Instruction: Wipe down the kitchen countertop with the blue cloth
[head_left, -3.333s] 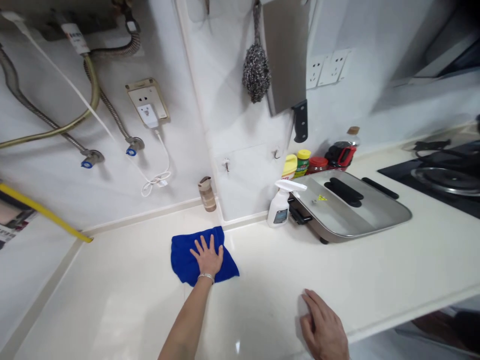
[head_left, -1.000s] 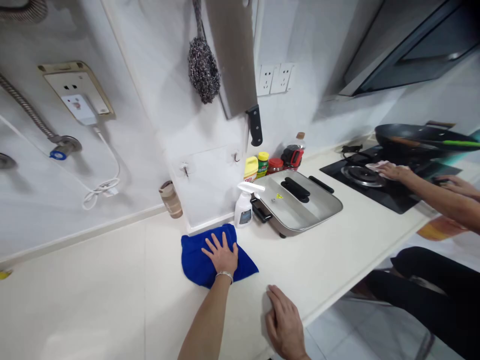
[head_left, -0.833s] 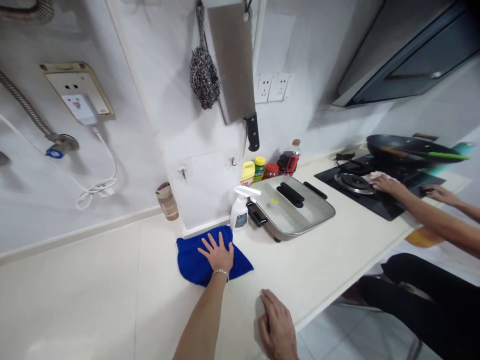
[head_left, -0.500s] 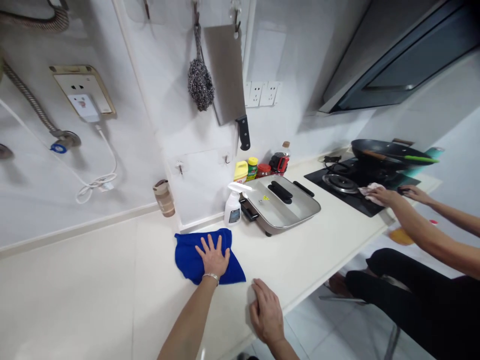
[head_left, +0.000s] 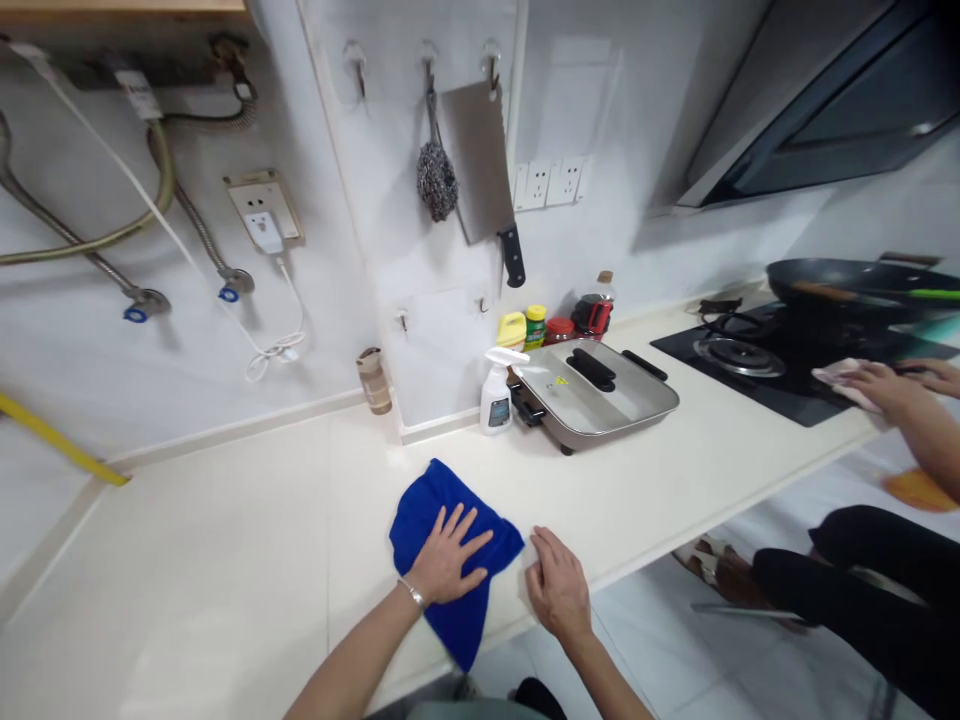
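Observation:
A blue cloth (head_left: pixel 420 510) lies spread on the white countertop, with one corner hanging past the front edge. My left hand (head_left: pixel 448 560), wearing a bracelet, presses flat on it with fingers apart. Just right of the cloth, my right hand (head_left: pixel 559 585) rests at the counter's front edge. Its fingers are loosely extended and it holds nothing. Beyond the cloth stand a white spray bottle (head_left: pixel 496 398) and a rectangular electric pan (head_left: pixel 622 400) with a divided-looking lid and black handles.
A brown-tinted cup (head_left: pixel 374 382) stands against the wall. Several bottles and jars (head_left: pixel 559 330) line up behind the pan. A cleaver (head_left: pixel 480 165) and steel scrubber (head_left: pixel 436 182) hang from hooks. At right, a co-worker's hand (head_left: pixel 874 385) holds a pale cloth on the black cooktop (head_left: pixel 787 390).
My left hand has drawn the blue cloth back toward the counter's front edge, and its shape has shifted. My right hand stays by the edge. The view has turned left.

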